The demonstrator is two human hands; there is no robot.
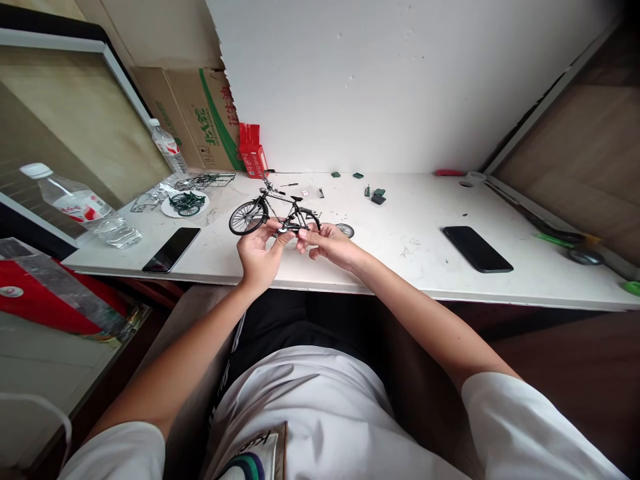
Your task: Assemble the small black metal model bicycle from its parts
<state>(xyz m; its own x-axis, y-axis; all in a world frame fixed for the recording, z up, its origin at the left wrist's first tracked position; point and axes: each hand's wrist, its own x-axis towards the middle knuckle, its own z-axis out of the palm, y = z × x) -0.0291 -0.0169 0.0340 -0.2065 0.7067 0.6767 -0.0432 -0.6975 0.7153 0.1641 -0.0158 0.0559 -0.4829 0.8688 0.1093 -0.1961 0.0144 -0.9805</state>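
A small black model bicycle (276, 196) is held just above the front of the white table, its spoked front wheel to the left. My left hand (260, 252) grips it from below, thumb and fingers closed near the pedals. My right hand (330, 244) pinches the lower rear part, by the back fender. No spoked wheel shows clearly under that fender. A loose spoked wheel (345, 230) lies on the table just beyond my right hand. Where exactly the fingertips meet the frame is partly hidden.
On the white table (400, 267) lie a phone (171, 250) at left and another phone (477, 249) at right. A plate (199, 208) holds dark green bicycle parts. Small green pieces (379, 195), a red box (253, 152), a water bottle (83, 205) and a cardboard box (193, 120) stand around.
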